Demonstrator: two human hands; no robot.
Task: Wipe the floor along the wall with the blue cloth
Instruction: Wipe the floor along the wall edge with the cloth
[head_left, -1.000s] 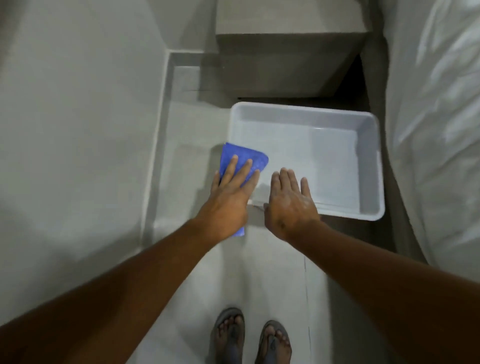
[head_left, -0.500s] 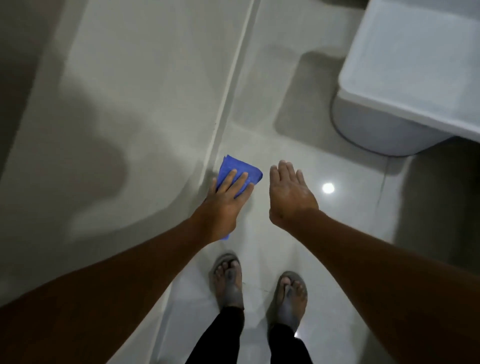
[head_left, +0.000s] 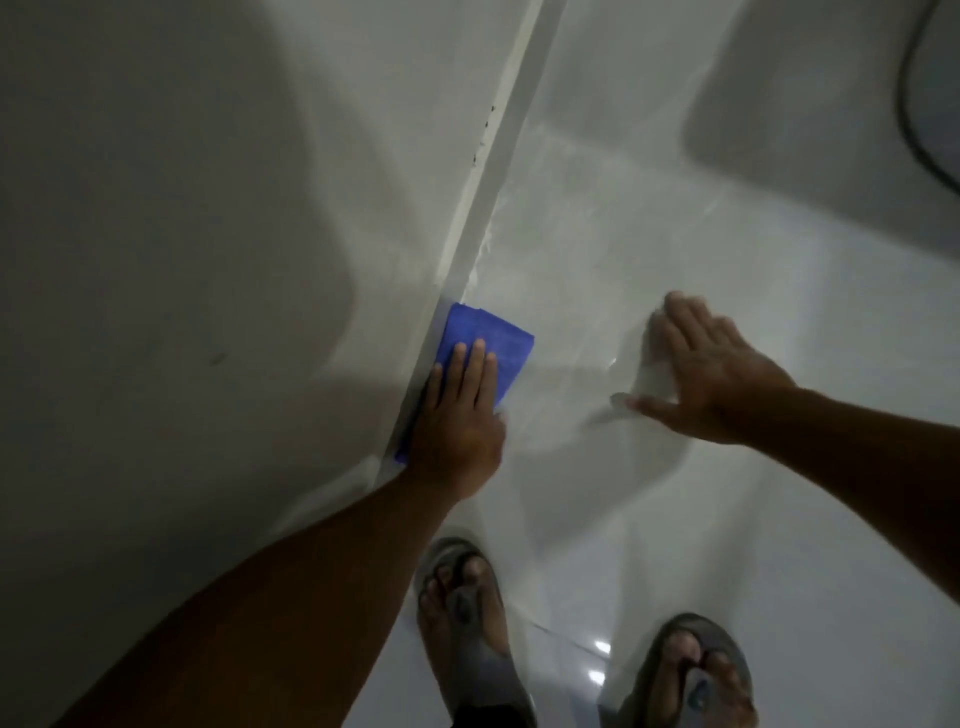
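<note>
The left hand (head_left: 460, 415) lies flat on the blue cloth (head_left: 483, 345), pressing it down on the floor (head_left: 649, 519) right beside the wall (head_left: 182, 234). It is not gripping the cloth, just pushing on it with straight fingers. The right hand (head_left: 711, 374) is spread wide and holds nothing; I cannot tell if it touches the floor. The wiping looks under way. Farther along the wall the floor looks streaky, and dark specks (head_left: 485, 130) sit on the edge, so more looks left to wipe.
</note>
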